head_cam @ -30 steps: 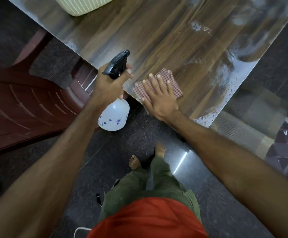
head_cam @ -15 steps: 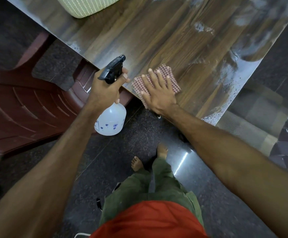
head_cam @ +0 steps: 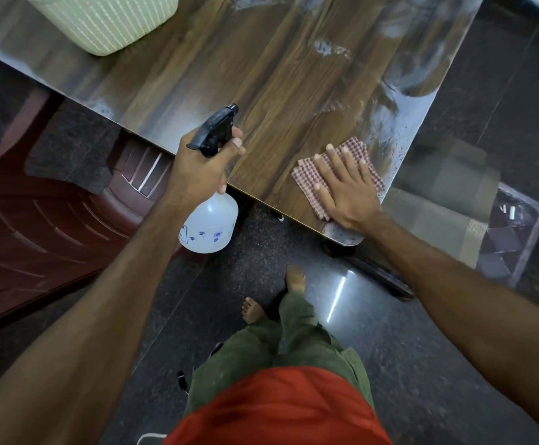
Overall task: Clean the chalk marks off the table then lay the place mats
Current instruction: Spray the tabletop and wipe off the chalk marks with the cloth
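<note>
A folded red-and-white checked cloth [head_cam: 338,168] is pressed flat on the dark wood-grain laminate table [head_cam: 271,75] at its near right corner. It is held down by the right hand [head_cam: 346,187], palm down, fingers spread apart over the fabric, probably to spread pressure for wiping. The cloth lies just beside the table's right edge, where whitish chalk smears and speckled spray droplets [head_cam: 390,149] are seen.

A translucent white plastic spray bottle with a black trigger head [head_cam: 210,220] is gripped by the left hand [head_cam: 202,165], fingers clamped round its neck, one finger near the trigger. The bottle is held off the near edge, nozzle aimed over the tabletop, judged ready for more spraying.

More pale chalk patches [head_cam: 329,48] are noted far right; cleaning is judged partly done. A pale green ribbed basket [head_cam: 107,20] stands at the far left. No place mats are visible. A maroon plastic chair [head_cam: 37,220] sits left, beside the table.
</note>
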Demonstrator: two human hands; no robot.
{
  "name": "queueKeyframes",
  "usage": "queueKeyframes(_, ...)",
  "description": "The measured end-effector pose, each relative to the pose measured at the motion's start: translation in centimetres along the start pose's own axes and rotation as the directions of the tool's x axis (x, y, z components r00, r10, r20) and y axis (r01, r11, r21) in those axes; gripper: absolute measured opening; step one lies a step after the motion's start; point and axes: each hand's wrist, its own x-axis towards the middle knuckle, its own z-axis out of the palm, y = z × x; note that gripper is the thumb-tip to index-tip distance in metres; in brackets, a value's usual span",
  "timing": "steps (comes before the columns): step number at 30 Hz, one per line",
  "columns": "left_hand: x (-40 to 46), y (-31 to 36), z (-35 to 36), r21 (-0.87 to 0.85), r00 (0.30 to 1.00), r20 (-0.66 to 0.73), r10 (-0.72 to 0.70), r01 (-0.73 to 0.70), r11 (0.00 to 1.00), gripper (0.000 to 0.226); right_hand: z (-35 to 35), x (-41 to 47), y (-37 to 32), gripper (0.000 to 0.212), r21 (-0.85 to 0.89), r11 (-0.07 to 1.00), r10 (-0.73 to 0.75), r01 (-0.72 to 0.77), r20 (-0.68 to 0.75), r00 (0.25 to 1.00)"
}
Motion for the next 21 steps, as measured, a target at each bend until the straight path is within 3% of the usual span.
queueKeyframes(3,0.0,0.4,1.1,0.014,1.0,0.025,0.014,-0.014,1.0,0.012,0.8,0.3,-2.3,0.07,-0.02,0.997,0.069,-0.07,-0.034,0.997)
queueKeyframes(6,0.4,0.4,1.8,0.027,0.999,0.037,0.023,-0.024,0.999,0.01,2.3,-2.9,-3.0,0.07,-0.061,0.998,-0.038,0.035,-0.044,0.998)
queueKeyframes(12,1.0,0.8,2.8,0.033,0.998,0.054,0.027,-0.029,0.999,0.01,2.0,-5.7,2.5,0.072,-0.108,0.984,-0.142,0.145,0.034,0.989)
queueKeyframes(17,1.4,1.2,3.5,0.036,0.998,0.047,0.028,-0.03,0.999,0.008,-0.7,0.1,6.1,0.073,-0.032,0.997,0.071,-0.072,-0.023,0.997)
queueKeyframes(21,2.0,1.5,4.7,0.046,0.998,0.056,0.024,-0.027,0.999,0.008,-1.0,2.3,2.5,0.074,-0.005,0.99,0.141,-0.141,-0.027,0.99)
